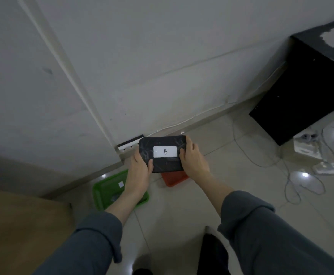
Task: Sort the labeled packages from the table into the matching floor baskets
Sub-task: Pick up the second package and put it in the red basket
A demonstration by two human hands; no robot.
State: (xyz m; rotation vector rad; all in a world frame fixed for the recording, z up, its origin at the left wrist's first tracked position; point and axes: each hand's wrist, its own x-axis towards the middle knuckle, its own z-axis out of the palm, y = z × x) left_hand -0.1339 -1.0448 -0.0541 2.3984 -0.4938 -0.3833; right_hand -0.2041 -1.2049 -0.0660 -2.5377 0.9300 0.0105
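Observation:
A dark flat package [168, 162] with a white label reading "B" is held out in front of me above the floor. My left hand [141, 167] grips its left edge and my right hand [192, 159] grips its right edge. Below it on the floor lies a green basket [106, 190] with a small white label, partly hidden by my left forearm. An orange-red basket [173, 179] sits to its right, mostly covered by the package.
A wooden table corner [23, 225] is at the lower left. A black cabinet [305, 92] stands at the right by the wall. White cables [301, 181] and adapters lie on the tiled floor to the right. A power strip [129, 143] lies at the wall base.

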